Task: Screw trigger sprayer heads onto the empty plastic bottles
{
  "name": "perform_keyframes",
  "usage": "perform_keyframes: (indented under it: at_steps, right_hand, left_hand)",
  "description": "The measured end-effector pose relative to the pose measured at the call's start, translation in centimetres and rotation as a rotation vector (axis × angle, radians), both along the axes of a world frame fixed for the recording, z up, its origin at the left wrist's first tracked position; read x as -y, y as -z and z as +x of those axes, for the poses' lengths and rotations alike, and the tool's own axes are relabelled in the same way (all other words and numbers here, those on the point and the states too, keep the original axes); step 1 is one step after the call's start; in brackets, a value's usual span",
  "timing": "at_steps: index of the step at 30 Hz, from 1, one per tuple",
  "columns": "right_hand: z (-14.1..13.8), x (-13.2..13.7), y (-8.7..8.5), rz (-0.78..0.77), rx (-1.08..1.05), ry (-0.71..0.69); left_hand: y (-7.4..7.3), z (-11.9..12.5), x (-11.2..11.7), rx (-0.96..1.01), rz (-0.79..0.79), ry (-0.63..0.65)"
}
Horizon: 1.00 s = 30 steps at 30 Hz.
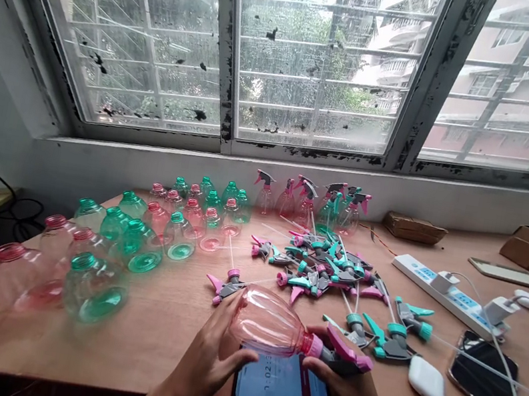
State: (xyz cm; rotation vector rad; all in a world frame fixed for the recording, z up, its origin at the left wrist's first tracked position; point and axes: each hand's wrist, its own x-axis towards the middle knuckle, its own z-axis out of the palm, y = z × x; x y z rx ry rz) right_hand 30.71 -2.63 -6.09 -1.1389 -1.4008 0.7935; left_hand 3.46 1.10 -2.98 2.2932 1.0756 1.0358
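A clear pink spray bottle (269,320) lies sideways in the air between my hands, above the front of the table. My left hand (214,345) is wrapped round its base end. At the other end, my right hand (341,376) grips the pink-and-grey spray head (344,355), whose pink collar sits against the bottle's neck. Under the bottle, a phone with a lit screen (279,379) lies on the table. Just beyond my left hand, a loose pink-and-grey spray head (228,285) rests with its tube pointing away.
Open-necked pink and green bottles (97,288) stand in rows at left. A heap of loose spray heads (324,265) covers the middle. Several bottles with spray heads (306,205) stand by the wall. At right are a power strip (451,297), white case (426,380) and dark phone (483,376).
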Motion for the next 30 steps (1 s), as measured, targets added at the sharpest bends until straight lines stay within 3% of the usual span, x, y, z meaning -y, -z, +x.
perform_keyframes:
  at_steps: [15, 23, 30]
  right_hand:
    - [-0.2, 0.0, -0.8, 0.023, 0.095, 0.097]
    - [-0.1, 0.2, -1.0, -0.091, 0.011, 0.002]
    - [-1.3, 0.5, -1.7, -0.075, -0.060, 0.074]
  left_hand:
    - [-0.1, -0.2, 0.1, 0.215, -0.118, 0.105]
    - [0.5, -0.3, -0.3, 0.080, -0.104, 0.157]
    - [0.2, -0.4, 0.0, 0.133, -0.195, 0.199]
